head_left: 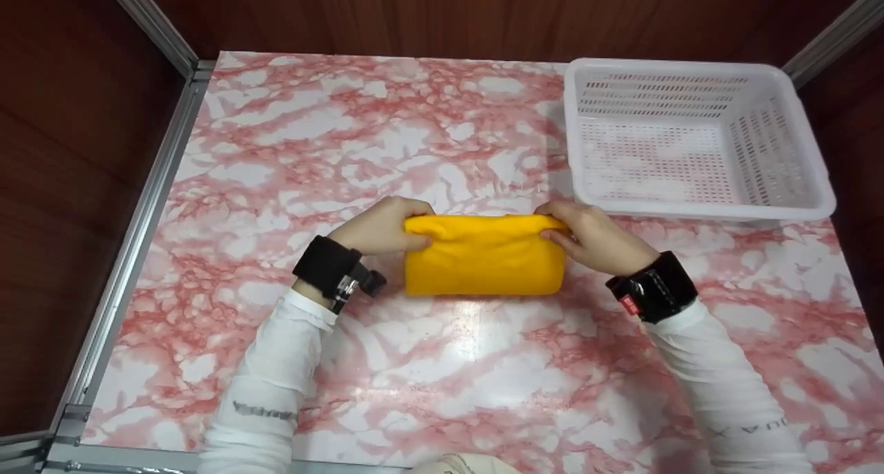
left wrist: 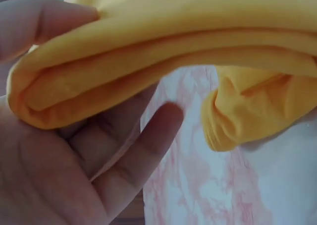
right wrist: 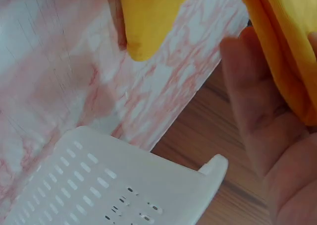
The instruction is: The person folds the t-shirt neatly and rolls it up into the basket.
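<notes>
A folded piece of yellow cloth (head_left: 487,260) is held by its far edge at the middle of the table. My left hand (head_left: 390,226) pinches the far left corner between thumb and fingers. At the far right corner my right hand (head_left: 592,238) grips the edge the same way. In the left wrist view, the folded layers of yellow cloth (left wrist: 148,61) lie between the thumb and the left hand (left wrist: 59,170), and a lower part hangs apart. The right wrist view shows the right hand (right wrist: 277,136) behind the layered cloth (right wrist: 285,51). Whether it is a garment cannot be told.
A white plastic basket (head_left: 652,208) with slotted walls stands at the back right, close beyond my right hand. The table (head_left: 311,135) has a red and white marbled top. Dark wood panels (head_left: 414,18) with metal rails enclose its back and sides.
</notes>
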{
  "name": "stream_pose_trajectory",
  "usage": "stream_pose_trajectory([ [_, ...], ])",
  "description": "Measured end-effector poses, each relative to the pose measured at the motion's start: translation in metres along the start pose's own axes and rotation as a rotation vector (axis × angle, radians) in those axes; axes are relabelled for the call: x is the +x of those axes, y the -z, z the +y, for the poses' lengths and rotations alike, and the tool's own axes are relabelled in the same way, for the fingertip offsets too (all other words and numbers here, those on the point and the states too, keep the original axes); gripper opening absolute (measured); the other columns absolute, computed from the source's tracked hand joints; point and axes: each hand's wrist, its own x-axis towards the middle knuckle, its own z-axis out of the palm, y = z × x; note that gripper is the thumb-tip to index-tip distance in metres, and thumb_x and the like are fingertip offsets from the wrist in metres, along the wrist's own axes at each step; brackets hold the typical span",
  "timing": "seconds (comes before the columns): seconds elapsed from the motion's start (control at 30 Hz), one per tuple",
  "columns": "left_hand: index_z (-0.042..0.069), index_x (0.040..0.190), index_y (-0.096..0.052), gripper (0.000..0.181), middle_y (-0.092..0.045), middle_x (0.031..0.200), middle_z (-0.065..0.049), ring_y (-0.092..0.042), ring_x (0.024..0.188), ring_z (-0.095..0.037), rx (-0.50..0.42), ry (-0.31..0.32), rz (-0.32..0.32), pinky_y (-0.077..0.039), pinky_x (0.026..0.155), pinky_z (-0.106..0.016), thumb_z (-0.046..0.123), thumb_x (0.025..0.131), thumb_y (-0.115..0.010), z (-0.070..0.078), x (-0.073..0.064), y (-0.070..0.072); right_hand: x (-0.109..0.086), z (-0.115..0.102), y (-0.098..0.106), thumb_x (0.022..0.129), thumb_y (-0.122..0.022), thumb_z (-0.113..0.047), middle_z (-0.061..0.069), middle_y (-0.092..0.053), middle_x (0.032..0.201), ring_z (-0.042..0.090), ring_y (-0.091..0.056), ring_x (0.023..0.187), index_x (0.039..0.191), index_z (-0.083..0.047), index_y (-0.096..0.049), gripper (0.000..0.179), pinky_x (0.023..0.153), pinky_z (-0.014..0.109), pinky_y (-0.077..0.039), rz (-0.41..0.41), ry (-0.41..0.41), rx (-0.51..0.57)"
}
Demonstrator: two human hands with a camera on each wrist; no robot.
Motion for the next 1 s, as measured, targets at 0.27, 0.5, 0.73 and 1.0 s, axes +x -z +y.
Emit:
stream_pose_trajectory([
  [0.27,0.008,0.096,-0.063,0.019,-0.054,0.080,0.000,-0.048,0.075,-0.014,-0.134,0.104,0.104,-0.040,0.070,-0.025,0.021,0.083,-0.067,-0.030,0.023,-0.001,0.024,0.017,-0.018,0.092,-0.057,-0.004,0.019,-0.057,0.101,0.030,-0.057,0.092,0.108,0.005,-0.056,0.018,0.085,0.043,-0.049,0.084,-0.074,-0.075],
  [0.5,0.007,0.104,-0.063,0.025,-0.056,0.086,-0.002,-0.049,0.080,-0.015,-0.156,0.194,0.227,-0.039,0.073,-0.024,0.022,0.085,-0.067,-0.047,0.034,-0.009,0.042,0.024,-0.039,0.090,-0.057,-0.001,0.022,-0.053,0.095,0.036,-0.055,0.087,0.104,0.007,-0.057,0.016,0.080,0.045,-0.049,0.196,-0.150,-0.154],
  [0.73,0.004,0.109,-0.062,0.029,-0.063,0.100,-0.010,-0.052,0.087,-0.020,-0.075,0.242,0.346,-0.041,0.080,-0.028,0.021,0.086,-0.068,-0.058,0.042,-0.024,0.052,0.034,-0.058,0.091,-0.055,-0.006,0.021,-0.055,0.095,0.038,-0.056,0.089,0.105,0.003,-0.058,0.017,0.077,0.049,-0.050,0.188,-0.285,-0.231],
  [1.0,0.004,0.112,-0.063,0.039,-0.061,0.109,-0.016,-0.055,0.101,-0.030,0.111,0.323,0.427,-0.041,0.092,-0.040,0.028,0.082,-0.073,-0.064,0.047,-0.037,0.056,0.043,-0.069,0.092,-0.057,-0.014,0.021,-0.056,0.100,0.040,-0.056,0.092,0.112,-0.002,-0.058,0.023,0.075,0.052,-0.047,0.143,-0.338,-0.303],
])
